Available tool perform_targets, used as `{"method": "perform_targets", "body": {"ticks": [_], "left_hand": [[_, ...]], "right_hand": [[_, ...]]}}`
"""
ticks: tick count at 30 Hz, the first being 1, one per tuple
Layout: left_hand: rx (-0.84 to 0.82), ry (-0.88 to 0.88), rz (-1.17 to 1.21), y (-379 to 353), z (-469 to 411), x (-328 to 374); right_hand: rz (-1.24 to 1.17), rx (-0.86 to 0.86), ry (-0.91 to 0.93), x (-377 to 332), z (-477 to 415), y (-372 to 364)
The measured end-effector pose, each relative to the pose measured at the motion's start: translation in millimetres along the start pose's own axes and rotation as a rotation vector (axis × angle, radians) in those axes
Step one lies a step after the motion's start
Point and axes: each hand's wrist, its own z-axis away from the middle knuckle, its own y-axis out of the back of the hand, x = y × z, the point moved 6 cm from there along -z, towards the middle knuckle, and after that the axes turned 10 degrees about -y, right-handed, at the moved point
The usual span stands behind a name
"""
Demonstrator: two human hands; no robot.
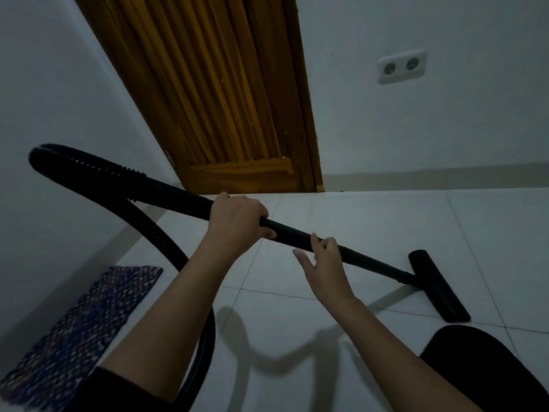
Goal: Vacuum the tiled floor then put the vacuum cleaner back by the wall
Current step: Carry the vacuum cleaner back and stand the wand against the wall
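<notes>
A black vacuum wand (365, 258) slopes down from the left to a flat black floor nozzle (439, 285) resting on the white tiled floor (371, 221). My left hand (237, 223) is shut around the upper part of the wand. My right hand (322, 264) sits lower on the wand with fingers spread, only touching it from below. A ribbed black hose (89, 171) arcs from the wand's top, curves down on the left and passes under my left forearm. The vacuum cleaner's body is out of view.
A brown wooden door (225, 93) stands closed straight ahead in the white wall. A double wall socket (401, 66) sits to its right. A dark speckled mat (80, 319) lies along the left wall. My dark-clothed knee (487, 367) shows at the lower right.
</notes>
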Motion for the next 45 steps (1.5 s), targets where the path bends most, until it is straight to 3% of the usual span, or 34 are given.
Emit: {"method": "perform_targets", "body": {"ticks": [3,7,9,11,15,19,22,25,31,37,45], "left_hand": [[0.03,-0.03,0.007,-9,4,2],[0.077,-0.084,0.069,-27,29,10],[0.195,-0.107,0.131,-33,49,13],[0.421,-0.069,0.158,-37,76,6],[0.855,0.198,0.233,-51,131,-16],[1.155,0.62,0.71,-58,147,-32],[1.158,0.703,1.178,-62,132,-37],[1.12,0.702,1.329,-61,125,-40],[1.013,0.541,1.298,-30,131,-47],[1.065,0.775,1.179,-50,237,-99],[1.223,0.914,1.179,-91,313,-159]], "right_hand": [[0.259,0.102,0.215,-9,0,-1],[0.159,0.034,0.306,-4,4,-24],[0.107,-0.012,0.333,1,15,-37],[0.058,-0.026,0.34,2,25,-47],[-0.072,-0.1,0.326,-23,33,-63],[-0.163,-0.125,0.337,-57,32,-71],[-0.18,-0.138,0.37,-74,37,-79],[-0.184,-0.131,0.371,-78,44,-82],[-0.237,-0.123,0.362,-86,57,-68],[-0.221,-0.404,0.461,-122,123,-152],[-0.09,-0.582,0.641,-160,145,-241]]}}
